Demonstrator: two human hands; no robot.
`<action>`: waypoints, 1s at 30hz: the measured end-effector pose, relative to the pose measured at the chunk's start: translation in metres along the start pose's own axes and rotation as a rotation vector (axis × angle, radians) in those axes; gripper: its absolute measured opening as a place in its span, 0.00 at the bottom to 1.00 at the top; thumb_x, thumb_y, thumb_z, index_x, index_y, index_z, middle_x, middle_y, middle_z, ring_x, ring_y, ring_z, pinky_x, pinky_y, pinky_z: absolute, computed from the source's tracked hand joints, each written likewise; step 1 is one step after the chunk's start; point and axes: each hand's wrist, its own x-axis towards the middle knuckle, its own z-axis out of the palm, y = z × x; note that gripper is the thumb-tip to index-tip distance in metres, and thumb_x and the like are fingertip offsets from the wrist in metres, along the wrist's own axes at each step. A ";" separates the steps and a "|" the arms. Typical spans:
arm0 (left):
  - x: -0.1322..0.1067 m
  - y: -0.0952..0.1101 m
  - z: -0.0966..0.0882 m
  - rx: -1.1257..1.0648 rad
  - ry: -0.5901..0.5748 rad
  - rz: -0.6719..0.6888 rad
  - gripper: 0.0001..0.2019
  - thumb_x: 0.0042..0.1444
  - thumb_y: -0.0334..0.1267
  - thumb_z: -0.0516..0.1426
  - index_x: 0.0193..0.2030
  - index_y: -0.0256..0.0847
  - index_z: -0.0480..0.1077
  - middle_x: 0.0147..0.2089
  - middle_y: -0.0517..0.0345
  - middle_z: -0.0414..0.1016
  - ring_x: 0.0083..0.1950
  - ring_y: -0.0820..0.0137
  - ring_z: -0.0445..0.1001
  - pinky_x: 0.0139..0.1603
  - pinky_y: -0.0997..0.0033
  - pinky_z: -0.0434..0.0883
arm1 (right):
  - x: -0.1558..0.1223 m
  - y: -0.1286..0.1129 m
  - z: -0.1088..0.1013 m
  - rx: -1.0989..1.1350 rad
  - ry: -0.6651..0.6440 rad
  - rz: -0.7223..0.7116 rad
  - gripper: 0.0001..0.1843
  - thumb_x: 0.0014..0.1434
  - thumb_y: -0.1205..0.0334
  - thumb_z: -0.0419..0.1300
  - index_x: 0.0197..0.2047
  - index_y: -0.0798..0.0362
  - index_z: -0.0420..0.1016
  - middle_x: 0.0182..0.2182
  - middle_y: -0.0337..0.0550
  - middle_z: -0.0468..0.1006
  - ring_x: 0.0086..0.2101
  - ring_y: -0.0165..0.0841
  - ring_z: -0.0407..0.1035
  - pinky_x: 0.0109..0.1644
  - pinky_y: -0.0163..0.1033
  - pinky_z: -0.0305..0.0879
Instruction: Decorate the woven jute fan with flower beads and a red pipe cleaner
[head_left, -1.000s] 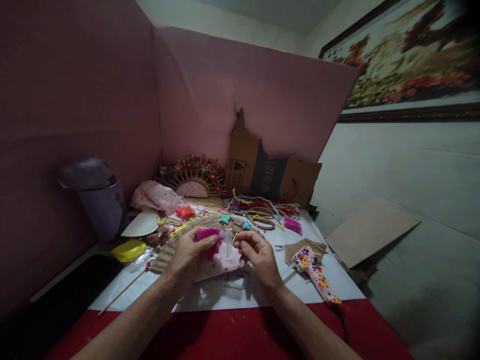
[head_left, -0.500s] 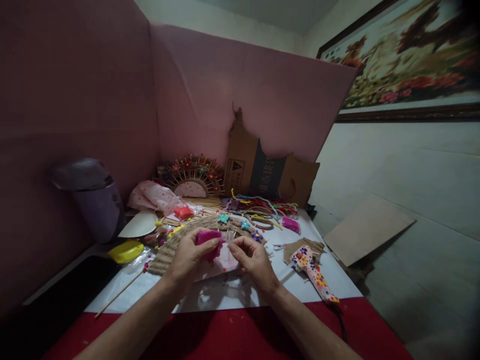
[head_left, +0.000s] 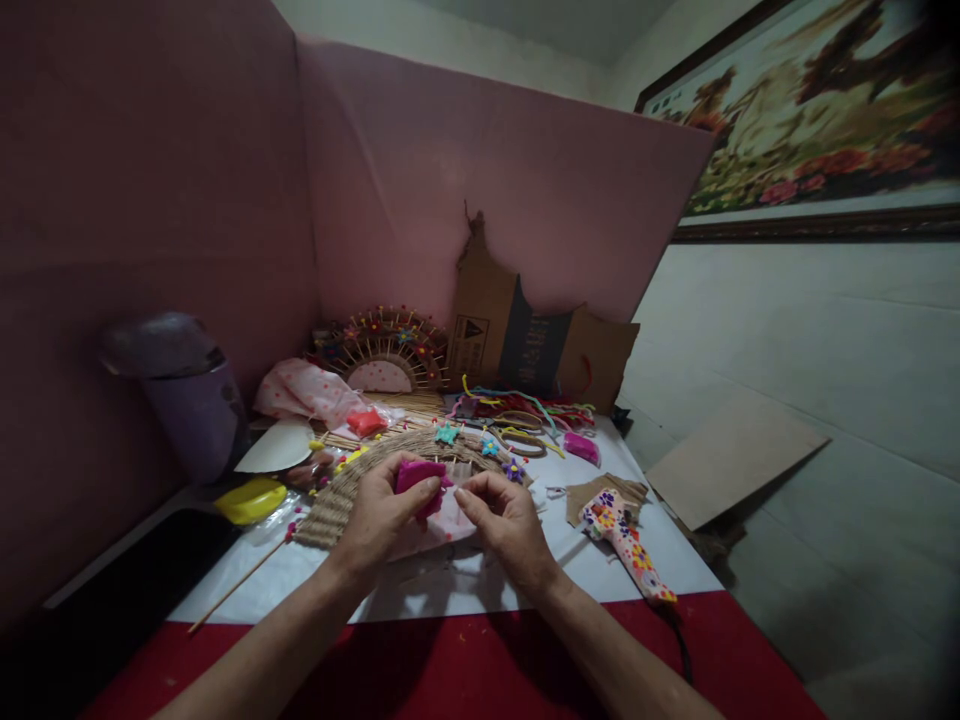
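My left hand (head_left: pixel 381 512) is closed round a lump of magenta modelling clay (head_left: pixel 417 480), thumb across its front. Close on its right, my right hand (head_left: pixel 513 522) pinches thumb and forefinger together; whatever is between the fingertips is too small to make out. Behind both hands lies an arch wrapped in brown cord (head_left: pixel 330 508), partly hidden by them. On its upper edge sit a teal star (head_left: pixel 447 433), a blue flower (head_left: pixel 490 447) and a purple flower (head_left: pixel 514 469). Pale dotted fabric (head_left: pixel 442 530) shows below the hands.
A flower-patterned glue gun (head_left: pixel 634 550) lies on cardboard at right. Yellow clay (head_left: pixel 251 501), a thin stick (head_left: pixel 236 590) and a purple bin (head_left: pixel 191 410) are at left. Behind stand a finished-looking decorated fan (head_left: pixel 382 350) and torn cardboard (head_left: pixel 540 340); coloured cords (head_left: pixel 517 405) lie before it.
Almost nothing differs. Both hands keep their places and hold, with only a slight shift of the right fingertips beside the magenta clay.
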 end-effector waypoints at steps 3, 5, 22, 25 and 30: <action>0.000 0.001 0.001 -0.001 -0.001 -0.005 0.12 0.40 0.39 0.64 0.29 0.36 0.68 0.24 0.60 0.73 0.24 0.75 0.68 0.24 0.77 0.64 | 0.000 0.000 0.000 -0.001 -0.008 0.003 0.12 0.54 0.55 0.59 0.27 0.55 0.68 0.21 0.34 0.63 0.23 0.25 0.55 0.28 0.32 0.53; 0.001 0.000 0.000 -0.003 -0.011 -0.009 0.13 0.40 0.39 0.64 0.29 0.36 0.67 0.25 0.60 0.73 0.23 0.75 0.68 0.24 0.77 0.64 | 0.000 -0.002 -0.001 -0.005 -0.010 0.005 0.12 0.54 0.55 0.59 0.26 0.55 0.68 0.21 0.34 0.62 0.24 0.25 0.55 0.28 0.32 0.53; 0.004 -0.008 -0.003 -0.023 0.003 -0.004 0.13 0.39 0.39 0.64 0.29 0.37 0.68 0.24 0.60 0.73 0.23 0.75 0.69 0.24 0.77 0.65 | 0.003 -0.002 -0.002 0.091 0.011 0.067 0.15 0.51 0.49 0.62 0.28 0.54 0.71 0.17 0.32 0.62 0.18 0.23 0.53 0.20 0.31 0.50; 0.006 -0.011 -0.002 -0.006 -0.020 -0.021 0.13 0.38 0.39 0.65 0.29 0.37 0.67 0.24 0.60 0.72 0.23 0.75 0.69 0.24 0.77 0.65 | 0.004 -0.002 -0.002 0.085 0.045 0.047 0.15 0.51 0.50 0.62 0.28 0.54 0.71 0.16 0.32 0.62 0.17 0.23 0.53 0.20 0.30 0.50; 0.004 -0.014 0.000 0.007 -0.021 -0.005 0.12 0.39 0.37 0.64 0.28 0.37 0.67 0.22 0.63 0.70 0.22 0.77 0.66 0.24 0.78 0.66 | 0.004 0.001 -0.003 0.079 0.067 0.049 0.13 0.51 0.52 0.62 0.27 0.54 0.70 0.15 0.31 0.61 0.16 0.23 0.52 0.19 0.30 0.48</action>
